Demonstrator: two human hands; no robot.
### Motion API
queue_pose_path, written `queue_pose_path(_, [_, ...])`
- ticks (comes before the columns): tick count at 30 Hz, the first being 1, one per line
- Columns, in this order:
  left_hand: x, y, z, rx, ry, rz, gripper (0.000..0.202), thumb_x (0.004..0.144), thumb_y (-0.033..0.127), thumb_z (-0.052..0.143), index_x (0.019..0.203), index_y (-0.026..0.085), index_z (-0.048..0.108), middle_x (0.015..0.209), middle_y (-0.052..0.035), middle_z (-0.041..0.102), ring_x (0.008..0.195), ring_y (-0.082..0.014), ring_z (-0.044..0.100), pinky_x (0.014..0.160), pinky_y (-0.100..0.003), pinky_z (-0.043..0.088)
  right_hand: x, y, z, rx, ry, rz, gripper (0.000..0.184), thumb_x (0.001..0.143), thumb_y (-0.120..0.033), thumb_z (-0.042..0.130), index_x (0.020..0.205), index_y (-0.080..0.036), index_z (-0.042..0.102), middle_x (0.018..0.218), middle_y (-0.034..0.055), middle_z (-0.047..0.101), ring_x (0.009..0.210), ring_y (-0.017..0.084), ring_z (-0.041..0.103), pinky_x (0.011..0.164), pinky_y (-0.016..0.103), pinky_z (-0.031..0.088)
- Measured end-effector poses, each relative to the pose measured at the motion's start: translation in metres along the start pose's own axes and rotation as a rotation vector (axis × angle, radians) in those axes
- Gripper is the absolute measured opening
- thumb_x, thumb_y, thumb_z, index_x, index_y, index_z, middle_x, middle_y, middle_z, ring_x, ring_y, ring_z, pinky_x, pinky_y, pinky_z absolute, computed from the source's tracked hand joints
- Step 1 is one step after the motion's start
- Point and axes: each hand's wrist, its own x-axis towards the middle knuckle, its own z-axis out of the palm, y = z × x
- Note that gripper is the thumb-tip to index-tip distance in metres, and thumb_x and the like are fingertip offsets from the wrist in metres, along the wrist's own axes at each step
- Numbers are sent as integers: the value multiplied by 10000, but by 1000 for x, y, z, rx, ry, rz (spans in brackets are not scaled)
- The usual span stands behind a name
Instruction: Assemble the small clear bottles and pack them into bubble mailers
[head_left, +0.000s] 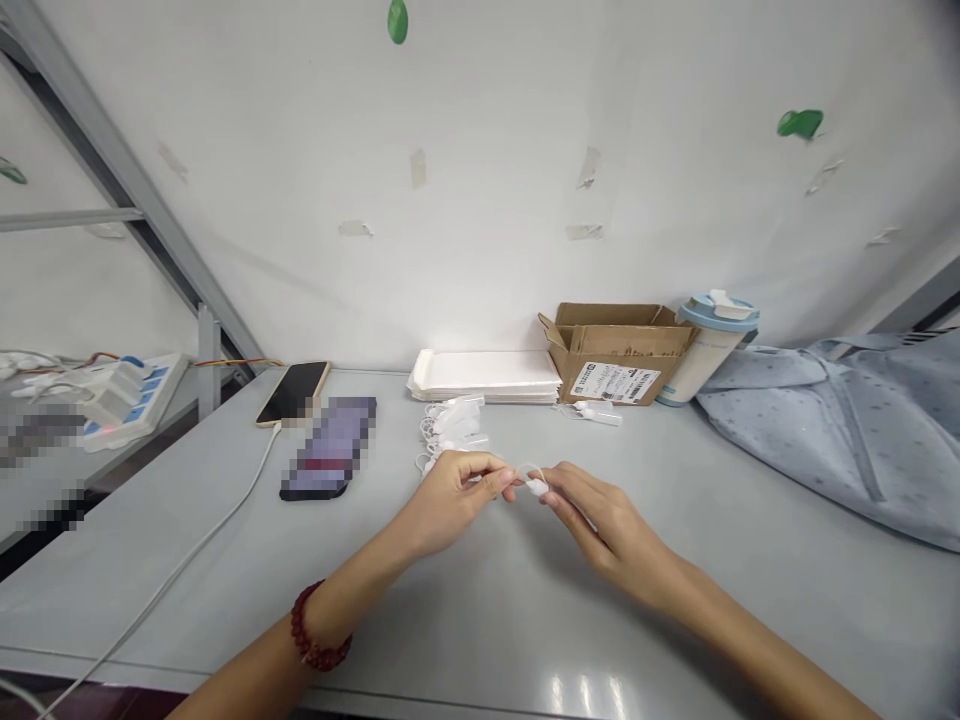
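Both hands meet over the middle of the grey table, at a small white plastic piece with a thin string loop [536, 487]. My left hand [457, 495] is closed in a pinch at the loop's left side. The white end sits between the thumb and fingers of my right hand [600, 515], also closed. Just beyond my left hand lies a pile of similar white looped pieces [454, 425], partly hidden by that hand. More such pieces [598, 412] rest in front of the cardboard box.
White envelopes [487, 372] are stacked by the wall beside an open cardboard box [622, 350]. A blue-lidded cup [709, 350] and a grey-blue cloth bag [810, 430] stand right. Two phones, one black-screened [294, 390], one lit [330, 448], lie left near a white cable [202, 540] and power strip [154, 400].
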Motion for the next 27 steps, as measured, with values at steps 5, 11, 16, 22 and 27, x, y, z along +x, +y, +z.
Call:
queue_pose_path(5, [0,-4,-1,-19,-12,-8,296,856,369,481,714,168,645,679,-8,631,553,-103,478,506,-213,365,0,1,3,2,4,-3,206,955,-214,316,1036,-204,505,800,43,542,705,149,517,630,278,436])
queue_pose_path(11, [0,-5,5,24,41,16,277,848,342,487,699,167,642,696,-17,643,634,-131,537,575,-226,404,-1,1,6,-8,17,-5,196,952,-201,319,1036,-205,496,813,50,547,707,151,533,624,271,442])
queue_pose_path(16, [-2,-5,13,71,104,66,267,858,313,467,705,170,632,662,-10,623,617,-125,528,564,-224,388,-1,2,7,-2,47,-16,193,950,-185,322,1043,-204,490,805,44,536,688,141,524,616,260,440])
queue_pose_path(22, [-2,-7,13,120,83,106,255,858,275,456,697,171,625,661,-13,629,637,-132,544,606,-235,407,0,3,10,-4,51,-23,205,952,-205,329,1024,-204,521,802,47,557,687,142,539,602,257,445])
queue_pose_path(27, [-3,-7,11,116,46,108,262,849,265,462,663,164,617,632,-15,618,610,-129,535,579,-232,409,1,1,9,-1,49,-46,209,954,-212,326,981,-194,533,740,30,531,630,129,505,570,244,420])
